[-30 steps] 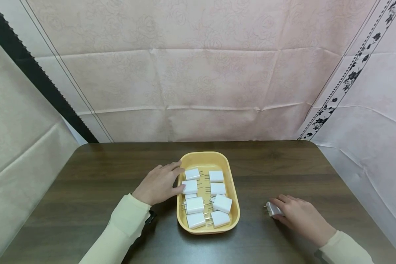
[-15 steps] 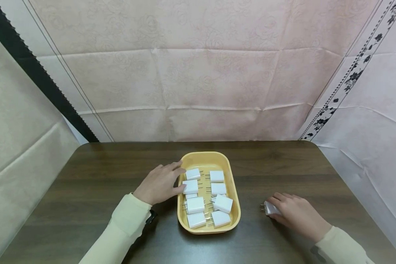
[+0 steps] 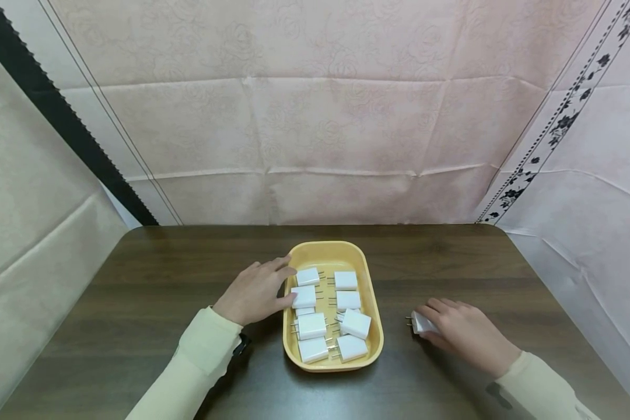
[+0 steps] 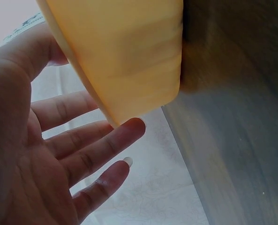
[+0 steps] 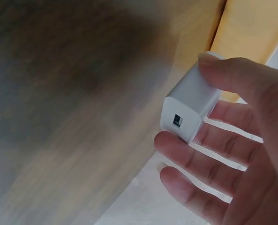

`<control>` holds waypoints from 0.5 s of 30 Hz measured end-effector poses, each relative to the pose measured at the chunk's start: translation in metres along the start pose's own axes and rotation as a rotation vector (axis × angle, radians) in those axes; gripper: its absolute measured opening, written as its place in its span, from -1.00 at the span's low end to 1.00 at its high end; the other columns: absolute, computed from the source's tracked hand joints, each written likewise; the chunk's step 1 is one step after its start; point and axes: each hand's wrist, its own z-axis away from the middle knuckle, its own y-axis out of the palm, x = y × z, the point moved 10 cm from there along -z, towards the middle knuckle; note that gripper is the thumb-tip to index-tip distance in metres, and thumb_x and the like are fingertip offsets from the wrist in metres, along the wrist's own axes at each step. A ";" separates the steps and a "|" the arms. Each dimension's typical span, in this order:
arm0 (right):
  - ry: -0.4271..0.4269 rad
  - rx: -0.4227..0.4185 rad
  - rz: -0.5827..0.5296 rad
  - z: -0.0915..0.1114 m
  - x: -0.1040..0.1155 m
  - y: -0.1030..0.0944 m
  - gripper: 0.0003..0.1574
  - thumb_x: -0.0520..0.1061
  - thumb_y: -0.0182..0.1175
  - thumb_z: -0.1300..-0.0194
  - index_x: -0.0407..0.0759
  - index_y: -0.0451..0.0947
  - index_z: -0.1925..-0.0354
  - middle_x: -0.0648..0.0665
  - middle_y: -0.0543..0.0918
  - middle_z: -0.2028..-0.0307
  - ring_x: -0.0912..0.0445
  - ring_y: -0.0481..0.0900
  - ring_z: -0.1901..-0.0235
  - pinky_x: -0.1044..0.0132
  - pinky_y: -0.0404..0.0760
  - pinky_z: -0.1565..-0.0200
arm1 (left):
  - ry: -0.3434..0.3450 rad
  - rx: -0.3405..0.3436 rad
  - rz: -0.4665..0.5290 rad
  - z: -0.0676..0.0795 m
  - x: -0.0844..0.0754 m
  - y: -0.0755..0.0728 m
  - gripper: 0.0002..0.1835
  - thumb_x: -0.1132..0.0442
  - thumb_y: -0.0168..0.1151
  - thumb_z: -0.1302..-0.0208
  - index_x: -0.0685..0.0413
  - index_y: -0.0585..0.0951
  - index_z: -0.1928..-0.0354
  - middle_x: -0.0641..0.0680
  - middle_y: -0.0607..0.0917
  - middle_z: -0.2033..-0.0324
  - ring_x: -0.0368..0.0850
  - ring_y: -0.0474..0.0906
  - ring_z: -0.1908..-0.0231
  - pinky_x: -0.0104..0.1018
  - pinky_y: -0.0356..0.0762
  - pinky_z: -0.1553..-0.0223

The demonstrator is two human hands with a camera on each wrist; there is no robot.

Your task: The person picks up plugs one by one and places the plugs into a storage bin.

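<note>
A yellow tray (image 3: 329,249) holds several white USB chargers (image 3: 352,347) in two columns, their metal prongs mostly facing the middle. At the tray's left rim rests my left hand (image 3: 254,291), thumb and fingertips just over the edge. In the left wrist view the fingers of the left hand (image 4: 59,145) spread loosely along the tray's outer wall (image 4: 134,56). To the right of the tray, my right hand (image 3: 464,333) holds one white charger (image 3: 423,324), prongs pointing left. The right wrist view shows that charger (image 5: 190,98) between thumb and fingers, its USB port facing the camera.
The dark wooden table (image 3: 199,251) spreads on both sides of the tray. Pale cloth (image 3: 315,128) hangs behind its far edge, with more cloth at left and right. A black device (image 3: 241,344) shows at my left wrist.
My right hand has moved left toward the tray with the charger in its grip. The left hand stays at the tray's rim.
</note>
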 end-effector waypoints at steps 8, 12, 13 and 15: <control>-0.028 -0.058 -0.001 -0.011 0.001 -0.015 -0.39 0.04 0.61 0.12 -0.17 0.68 0.10 -0.08 0.70 0.29 0.06 0.69 0.38 0.16 0.69 0.40 | 0.005 0.000 0.003 0.000 0.000 0.001 -0.44 -0.13 0.31 -0.32 -0.02 0.61 -0.26 0.13 0.42 -0.45 0.07 0.47 -0.37 0.24 0.36 -0.38; -0.019 -0.052 -0.021 -0.018 -0.001 -0.020 -0.40 0.04 0.58 0.07 -0.19 0.68 0.07 -0.10 0.70 0.27 0.04 0.71 0.33 0.13 0.71 0.35 | 0.006 -0.001 0.002 0.000 0.001 0.001 -0.44 -0.14 0.30 -0.32 -0.02 0.62 -0.26 0.14 0.43 -0.45 0.07 0.47 -0.37 0.23 0.36 -0.38; -0.017 -0.050 -0.027 -0.020 -0.001 -0.022 -0.40 0.04 0.58 0.06 -0.19 0.67 0.07 -0.11 0.71 0.27 0.03 0.71 0.31 0.13 0.71 0.34 | 0.006 -0.001 0.001 0.000 0.001 0.001 -0.44 -0.14 0.30 -0.32 -0.02 0.62 -0.26 0.14 0.43 -0.45 0.07 0.47 -0.37 0.23 0.36 -0.38; -0.013 -0.047 -0.035 -0.023 -0.002 -0.024 -0.41 0.04 0.56 0.04 -0.19 0.67 0.06 -0.11 0.71 0.26 0.02 0.71 0.29 0.12 0.72 0.31 | 0.006 -0.001 0.003 0.000 0.000 0.001 -0.44 -0.13 0.30 -0.32 -0.02 0.62 -0.25 0.14 0.43 -0.45 0.07 0.47 -0.37 0.23 0.37 -0.38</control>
